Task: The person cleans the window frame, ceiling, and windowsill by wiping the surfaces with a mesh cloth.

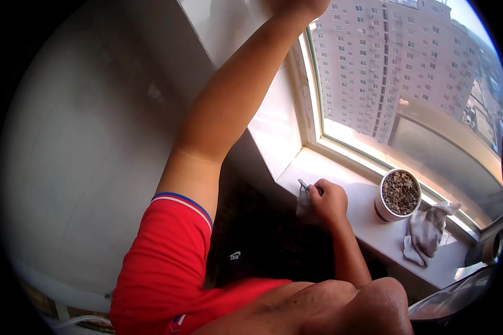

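The right hand (pixel 331 202) is down at the edge of the white sill (pixel 355 195), its thumb and bent fingers pinching a grey cloth (pixel 304 206), which hangs bunched beside the knuckles; that grip probably keeps the soft fabric gathered and under control. The left hand (pixel 303 4) is raised at the top border, at the end of a long reach perhaps meant for support, but its fingers are cut off, so I cannot tell whether they grasp anything. A round pot (pixel 398 195) of coarse, pebbly fill stands upright against the window side, seemingly set back from the sill's front edge for stability. Just beside it lies a crumpled, stained rag (pixel 427 230). Sunlight brightens the smooth sill; past the window frame (pixel 317 125) rises a tall building (pixel 363 67), while a pale wall (pixel 84 156) fills the shadowy left side.
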Action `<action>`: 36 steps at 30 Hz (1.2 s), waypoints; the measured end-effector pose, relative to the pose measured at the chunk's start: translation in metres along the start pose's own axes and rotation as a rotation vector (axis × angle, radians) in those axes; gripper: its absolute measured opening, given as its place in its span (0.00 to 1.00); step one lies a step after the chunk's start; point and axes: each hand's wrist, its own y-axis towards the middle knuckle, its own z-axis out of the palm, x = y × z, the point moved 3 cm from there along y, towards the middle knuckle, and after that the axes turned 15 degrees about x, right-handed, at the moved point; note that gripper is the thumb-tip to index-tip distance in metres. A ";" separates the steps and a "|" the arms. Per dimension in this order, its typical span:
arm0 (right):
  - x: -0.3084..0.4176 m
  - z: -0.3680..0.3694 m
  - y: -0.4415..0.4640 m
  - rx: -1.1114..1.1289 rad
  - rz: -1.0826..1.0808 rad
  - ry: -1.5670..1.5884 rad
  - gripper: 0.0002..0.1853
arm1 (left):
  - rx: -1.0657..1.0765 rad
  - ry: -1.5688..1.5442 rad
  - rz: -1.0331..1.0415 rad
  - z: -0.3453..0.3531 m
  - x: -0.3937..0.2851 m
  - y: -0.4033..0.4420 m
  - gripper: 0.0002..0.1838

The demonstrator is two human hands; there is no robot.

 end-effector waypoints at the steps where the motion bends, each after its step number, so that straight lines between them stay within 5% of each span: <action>1: 0.001 0.001 0.000 0.002 -0.002 0.001 0.14 | 0.050 0.051 -0.024 -0.002 -0.003 -0.007 0.48; 5: -0.001 0.000 0.000 -0.009 -0.021 0.007 0.14 | 0.247 0.290 -0.090 0.007 -0.003 -0.026 0.49; 9: -0.001 0.000 -0.002 -0.014 -0.042 0.018 0.14 | 0.368 0.446 -0.125 0.021 -0.006 -0.080 0.25; 15: -0.002 -0.009 -0.003 -0.162 0.012 0.222 0.10 | 0.503 0.005 0.249 0.044 -0.004 -0.205 0.13; 22: -0.042 0.001 0.013 -0.363 -0.082 0.755 0.07 | 1.086 -0.297 -0.035 0.090 -0.012 -0.361 0.16; 25: -0.039 -0.009 0.011 -0.381 -0.071 1.002 0.08 | 0.812 -0.562 -0.062 0.117 -0.002 -0.376 0.16; 28: -0.038 -0.012 0.007 -0.397 -0.084 1.078 0.09 | 0.788 -0.491 -0.151 0.122 -0.001 -0.367 0.17; 33: -0.026 -0.003 0.007 -0.344 -0.246 0.953 0.16 | 0.769 -0.322 -0.104 0.125 0.017 -0.341 0.11; 36: -0.024 -0.001 0.006 -0.397 -0.207 0.847 0.15 | 0.510 -0.345 -0.143 0.092 0.011 -0.283 0.10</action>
